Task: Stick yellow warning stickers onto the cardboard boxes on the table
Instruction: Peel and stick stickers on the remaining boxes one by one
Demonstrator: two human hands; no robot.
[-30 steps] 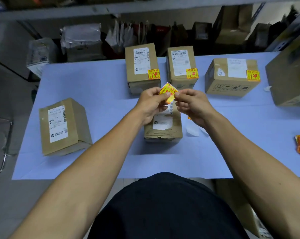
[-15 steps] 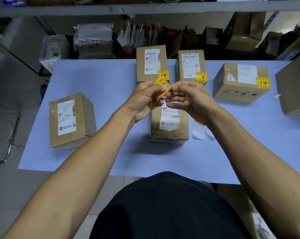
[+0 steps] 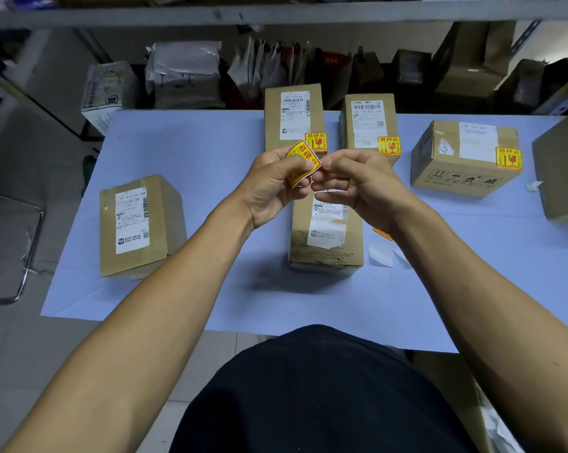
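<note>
Left hand (image 3: 269, 188) pinches a curled yellow-and-red sticker (image 3: 302, 163); right hand (image 3: 357, 184) fingers, bent, pick at its edge.

We read 易碎品 in red on the yellow sticker (image 3: 316, 142) of the far-left box (image 3: 294, 117), likewise on the stickers of two neighbouring boxes. The held sticker (image 3: 302, 163) shows 易碎. Shipping-label (image 3: 295, 115) digits and the other print are too small to confirm.

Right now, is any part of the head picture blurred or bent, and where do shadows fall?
Head view: left edge smeared; shelf bar bowed by the wide lens; soft shadow before the near box; the sticker print stays sharp.
</note>
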